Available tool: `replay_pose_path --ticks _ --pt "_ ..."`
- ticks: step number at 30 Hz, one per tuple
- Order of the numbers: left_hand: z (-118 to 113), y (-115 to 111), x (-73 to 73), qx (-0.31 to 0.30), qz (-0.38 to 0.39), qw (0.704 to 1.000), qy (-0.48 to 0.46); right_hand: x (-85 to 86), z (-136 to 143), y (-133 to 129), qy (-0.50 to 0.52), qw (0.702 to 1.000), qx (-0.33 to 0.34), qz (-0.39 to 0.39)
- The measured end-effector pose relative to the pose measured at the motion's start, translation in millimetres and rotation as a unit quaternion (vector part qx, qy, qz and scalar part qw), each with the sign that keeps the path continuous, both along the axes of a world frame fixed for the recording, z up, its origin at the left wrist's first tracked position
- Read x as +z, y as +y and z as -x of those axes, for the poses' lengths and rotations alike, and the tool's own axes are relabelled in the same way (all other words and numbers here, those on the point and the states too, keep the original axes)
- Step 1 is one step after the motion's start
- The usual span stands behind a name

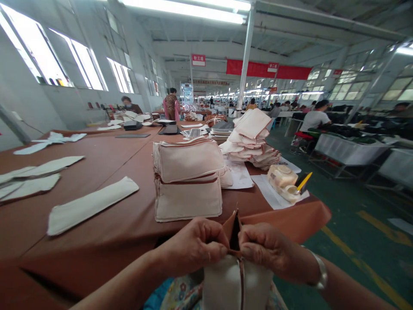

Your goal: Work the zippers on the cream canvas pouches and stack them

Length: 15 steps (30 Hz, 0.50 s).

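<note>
Over my lap at the table's front edge is a cream piece with brown edges, its kind unclear; it looks like fabric or leather. A dark seam or slit runs down its middle and gapes at the top. My left hand pinches the left edge of this gap, thumb against curled fingers. On the opposite edge, my right hand has the same closed pinch and wears a pale bangle. Just beyond both hands, a tall stack of cream panels stands on the brown-covered table.
A second, uneven stack of cream pieces rises behind. At the right corner, a glue-stained container and a yellow-handled tool sit on white paper. One long cream strip lies left. Several people work farther off.
</note>
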<state>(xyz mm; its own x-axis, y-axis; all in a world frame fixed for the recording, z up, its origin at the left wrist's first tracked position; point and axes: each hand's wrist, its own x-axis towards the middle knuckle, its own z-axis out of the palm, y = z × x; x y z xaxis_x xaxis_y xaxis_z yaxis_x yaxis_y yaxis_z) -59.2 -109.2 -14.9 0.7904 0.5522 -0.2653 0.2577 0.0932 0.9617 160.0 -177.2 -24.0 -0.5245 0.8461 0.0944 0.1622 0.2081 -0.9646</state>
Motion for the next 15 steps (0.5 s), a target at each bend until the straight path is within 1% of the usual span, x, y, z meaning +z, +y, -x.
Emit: replay_pose_path --ticks 3,5,7,9,10,12,14,15 --pt "2.0 3.1 0.8 -0.027 -0.010 0.999 0.014 -4.9 -0.6 3.8 -0.018 1.000 -0.019 0.016" --pt "1.4 6.5 5.4 -0.046 -0.019 0.999 -0.006 -5.4 1.4 5.9 -0.030 0.999 -0.032 0.010" --pt "-1.0 8.2 9.1 -0.047 -0.041 0.998 -0.020 -4.6 4.5 7.7 -0.052 0.998 -0.044 -0.002" --pt "-4.5 6.8 8.0 -0.049 -0.038 0.998 -0.011 -4.7 7.3 9.1 -0.074 0.995 -0.065 -0.004" --pt "-6.5 5.0 5.2 -0.053 -0.016 0.998 -0.009 -5.7 8.2 9.7 -0.073 0.994 -0.078 0.005" --pt "-10.1 0.3 -3.8 -0.056 0.050 0.997 -0.030 -9.5 8.6 10.0 -0.040 0.994 -0.098 0.037" --pt "-12.6 -4.3 -14.4 -0.035 0.111 0.991 -0.072 -14.1 7.1 8.3 0.003 0.992 -0.110 0.066" --pt "-13.3 -6.3 -19.3 -0.015 0.140 0.986 -0.089 -15.9 5.7 6.2 0.011 0.990 -0.130 0.060"
